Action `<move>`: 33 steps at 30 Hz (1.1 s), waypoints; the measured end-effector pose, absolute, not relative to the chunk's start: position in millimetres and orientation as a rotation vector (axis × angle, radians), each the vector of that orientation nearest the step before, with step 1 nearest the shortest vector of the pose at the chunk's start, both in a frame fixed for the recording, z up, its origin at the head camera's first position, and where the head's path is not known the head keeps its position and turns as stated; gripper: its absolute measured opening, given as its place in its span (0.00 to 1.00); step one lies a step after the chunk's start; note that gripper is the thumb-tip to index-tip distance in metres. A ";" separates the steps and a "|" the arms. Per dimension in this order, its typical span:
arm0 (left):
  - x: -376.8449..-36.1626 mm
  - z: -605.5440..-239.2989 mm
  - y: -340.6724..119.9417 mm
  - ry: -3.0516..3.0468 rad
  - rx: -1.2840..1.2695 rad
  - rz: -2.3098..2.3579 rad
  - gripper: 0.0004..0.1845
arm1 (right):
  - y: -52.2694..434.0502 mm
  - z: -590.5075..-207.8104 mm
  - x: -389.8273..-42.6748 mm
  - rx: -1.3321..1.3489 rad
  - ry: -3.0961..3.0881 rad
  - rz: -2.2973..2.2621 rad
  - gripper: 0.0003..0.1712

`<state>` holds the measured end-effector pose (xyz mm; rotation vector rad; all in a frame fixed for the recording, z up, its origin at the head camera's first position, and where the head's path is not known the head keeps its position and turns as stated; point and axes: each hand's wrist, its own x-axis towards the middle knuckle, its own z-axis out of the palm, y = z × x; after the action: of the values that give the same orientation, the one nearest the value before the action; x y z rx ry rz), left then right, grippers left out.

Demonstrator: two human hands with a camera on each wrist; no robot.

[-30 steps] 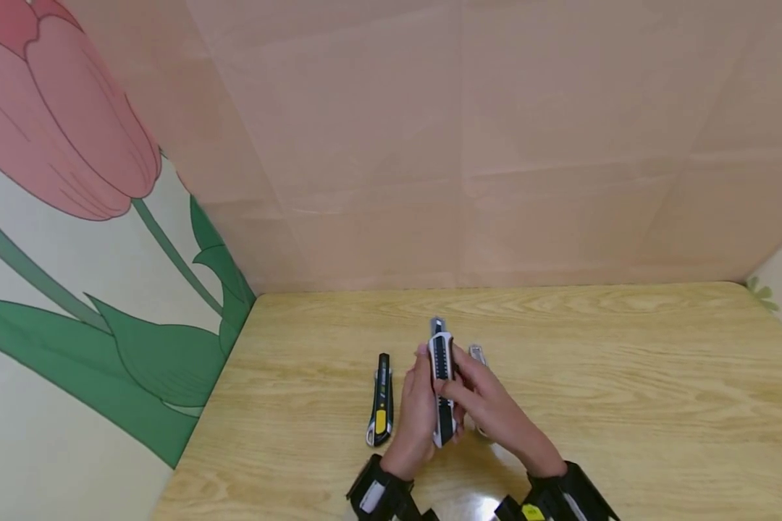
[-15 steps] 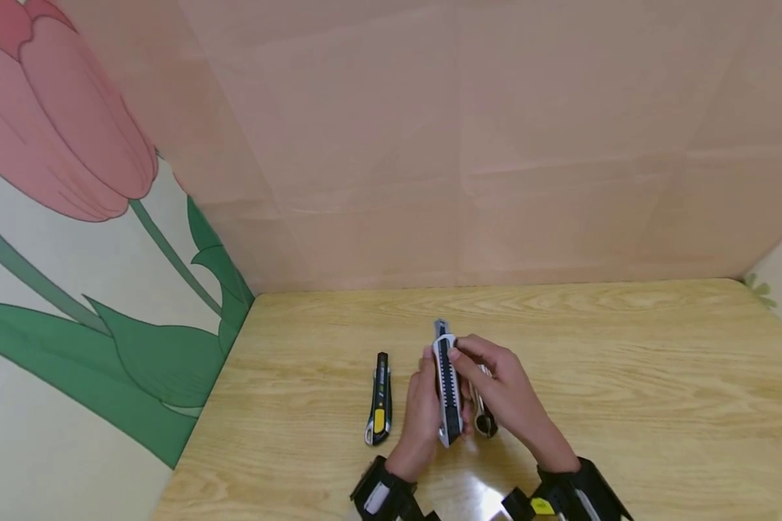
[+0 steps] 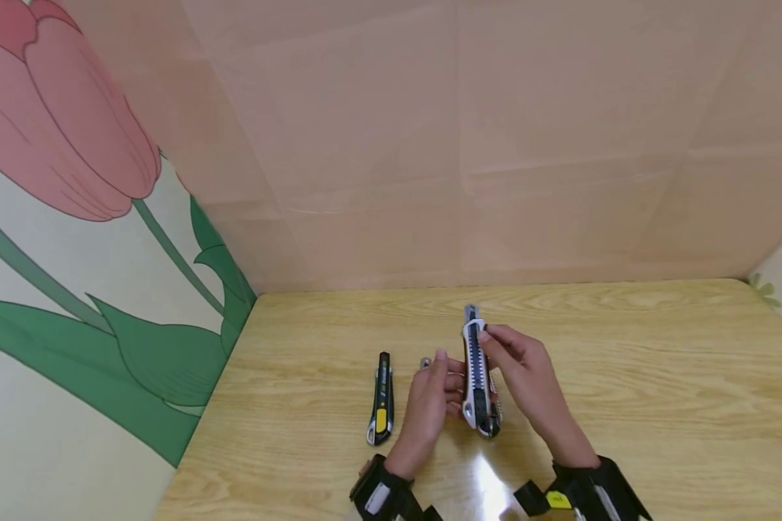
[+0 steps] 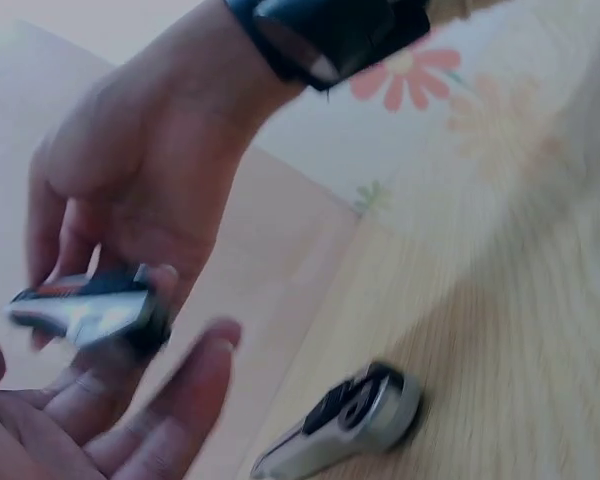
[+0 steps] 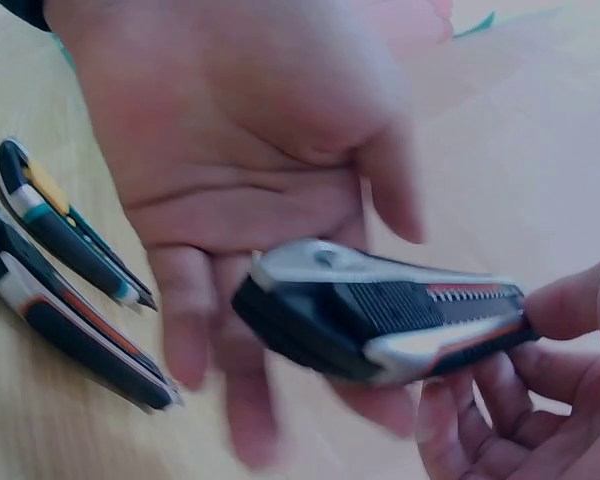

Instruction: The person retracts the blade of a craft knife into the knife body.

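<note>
My right hand pinches a white, silver and black snap-off utility knife near its front end, metal tip pointing away from me. In the right wrist view, the thumb and fingers of that hand hold the knife's narrow end. Beside it, my left hand has palm and fingers spread open; in the right wrist view the knife overlaps the fingers of this left hand. A black utility knife with a yellow slider lies on the table, left of both hands.
On the wood-look table, a black-and-orange knife lies near the yellow-slider one. A grey knife with a black end also rests there. A pinkish cover hangs behind the table; a tulip-patterned wall is at left.
My right hand has carried the held knife rightward, out of my left hand's hold. The left fingers have opened from around it. The yellow-slider knife has stayed put.
</note>
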<state>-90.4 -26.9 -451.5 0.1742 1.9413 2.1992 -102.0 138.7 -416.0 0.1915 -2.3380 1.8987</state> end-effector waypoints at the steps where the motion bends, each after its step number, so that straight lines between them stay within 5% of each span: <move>1: -91.8 -451.5 -28.0 1.966 0.168 2.195 0.32 | 141.5 -415.3 -103.4 0.153 -2.347 1.896 0.18; 8: -105.3 -448.7 -49.0 2.134 0.154 2.233 0.20 | 166.5 -417.0 -111.6 -0.026 -2.534 1.729 0.28; 17: -122.4 -441.8 -87.5 2.393 0.008 2.179 0.16 | 181.4 -440.1 -124.1 -0.118 -2.825 1.487 0.36; 33: -127.2 -447.2 -100.1 2.633 -0.002 1.869 0.14 | 197.4 -480.2 -135.7 -0.184 -2.962 1.294 0.32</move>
<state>-127.2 -100.1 -447.2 -0.0021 2.6330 1.8686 -135.7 197.4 -480.2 -0.1842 -2.9624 1.2937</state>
